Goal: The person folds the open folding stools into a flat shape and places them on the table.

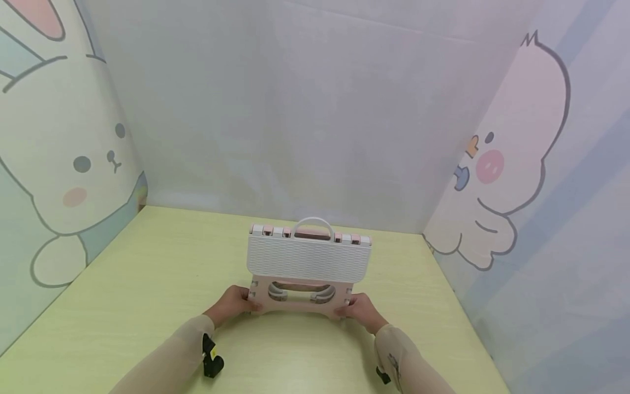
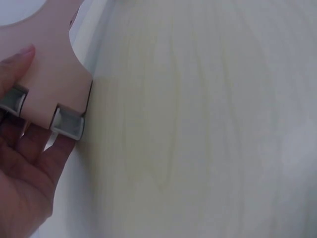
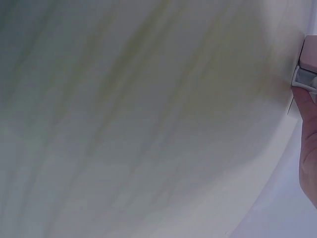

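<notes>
A pink and white folding step stool (image 1: 307, 260) stands on the table in the middle of the head view, its woven-textured white panel facing me and a white carry handle (image 1: 313, 220) arched on top. Below that panel is a pink leg section (image 1: 295, 304) with an oval cutout. My left hand (image 1: 230, 306) grips the left side of this pink section, thumb in front; in the left wrist view the fingers (image 2: 37, 148) curl behind its edge. On the opposite side my right hand (image 1: 365, 312) holds the pink section. Only part of that hand (image 3: 309, 141) shows in the right wrist view.
The pale yellow wood-grain table (image 1: 162, 262) extends around the stool. A light fabric wall (image 1: 295, 120) closes off the back, and side walls carry a cartoon rabbit (image 1: 64, 137) and a cartoon bird (image 1: 517, 142). Black straps (image 1: 211, 358) are on both sleeves.
</notes>
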A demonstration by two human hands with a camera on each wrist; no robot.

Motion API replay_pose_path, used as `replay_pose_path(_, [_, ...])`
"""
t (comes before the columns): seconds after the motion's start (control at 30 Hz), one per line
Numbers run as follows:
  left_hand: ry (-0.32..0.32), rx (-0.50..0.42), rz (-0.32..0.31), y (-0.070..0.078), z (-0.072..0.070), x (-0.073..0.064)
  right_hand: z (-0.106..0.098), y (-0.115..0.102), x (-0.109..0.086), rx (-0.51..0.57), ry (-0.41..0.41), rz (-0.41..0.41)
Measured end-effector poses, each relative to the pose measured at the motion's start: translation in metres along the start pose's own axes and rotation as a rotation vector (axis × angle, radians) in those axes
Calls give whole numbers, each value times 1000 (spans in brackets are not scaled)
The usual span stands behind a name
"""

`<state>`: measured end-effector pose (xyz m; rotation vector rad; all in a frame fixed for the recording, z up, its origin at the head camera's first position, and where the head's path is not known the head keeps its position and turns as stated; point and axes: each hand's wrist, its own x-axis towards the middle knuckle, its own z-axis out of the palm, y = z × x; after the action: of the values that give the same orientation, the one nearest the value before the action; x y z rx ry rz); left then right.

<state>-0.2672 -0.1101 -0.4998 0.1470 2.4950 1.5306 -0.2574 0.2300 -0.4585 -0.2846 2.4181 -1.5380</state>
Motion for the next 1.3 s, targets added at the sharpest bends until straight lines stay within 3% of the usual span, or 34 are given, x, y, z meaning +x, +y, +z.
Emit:
replay_pose_path(0.77, [7,3,-35,3,1,0,0,-1,1,1,6,17])
replay_pose_path(1.1, [9,8,-38,2,1,0,1,34,20,-7,27,32])
replay_pose_path(1.3, [-3,1,-24,0,0,2,0,18,12,19,13,10])
